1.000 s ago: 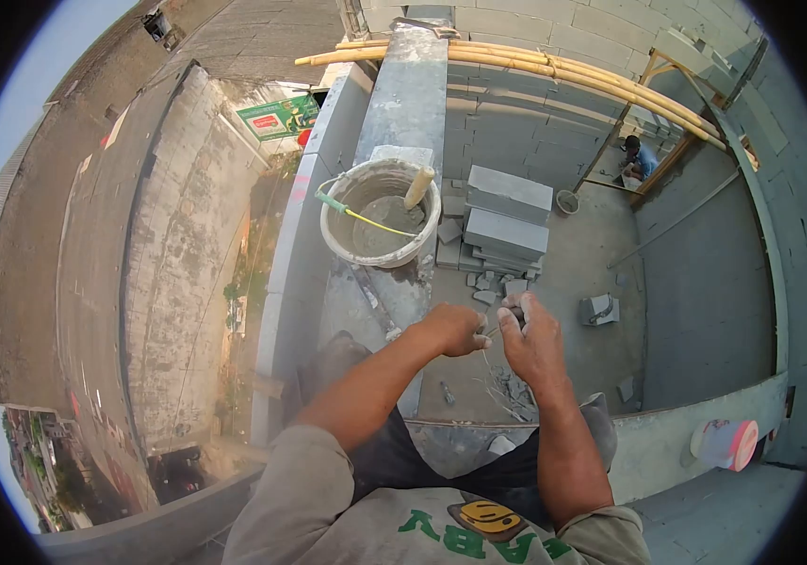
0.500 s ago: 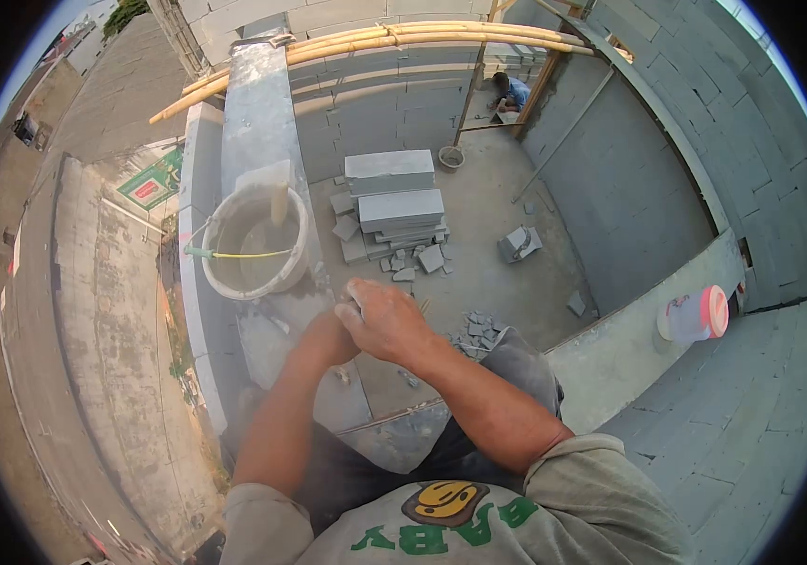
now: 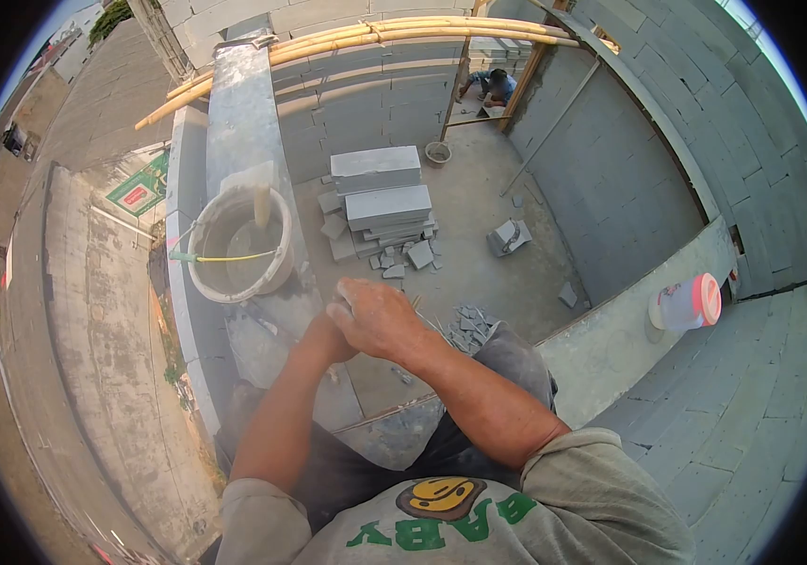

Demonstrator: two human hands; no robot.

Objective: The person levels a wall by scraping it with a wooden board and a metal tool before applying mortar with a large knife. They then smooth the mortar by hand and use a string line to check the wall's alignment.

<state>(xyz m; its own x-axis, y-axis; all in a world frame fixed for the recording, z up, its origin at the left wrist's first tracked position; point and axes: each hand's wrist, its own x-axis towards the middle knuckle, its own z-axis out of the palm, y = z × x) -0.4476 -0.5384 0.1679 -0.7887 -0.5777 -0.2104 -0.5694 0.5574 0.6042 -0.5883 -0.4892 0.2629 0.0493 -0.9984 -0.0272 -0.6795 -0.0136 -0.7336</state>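
My left hand (image 3: 330,339) and my right hand (image 3: 380,318) meet in front of my knees, above the plank. The hand on the right side of the view lies over the other one, its fingers curled. The fingers of the lower hand are mostly hidden beneath it. Nothing held shows between them. Beyond them on the left, a round bucket (image 3: 281,273) with a yellow-green handle stands on the plank (image 3: 243,122). A pale stick or handle leans inside the bucket.
Stacked grey blocks (image 3: 387,202) and broken pieces (image 3: 467,330) lie on the floor below. A pink-lidded jug (image 3: 684,306) stands on the right ledge. Bamboo poles (image 3: 394,36) cross the far side. A co-worker (image 3: 497,89) crouches in the doorway.
The whole view has shifted slightly, with the bucket and blocks now a little further left. My hands stay together. The co-worker's posture has changed slightly.
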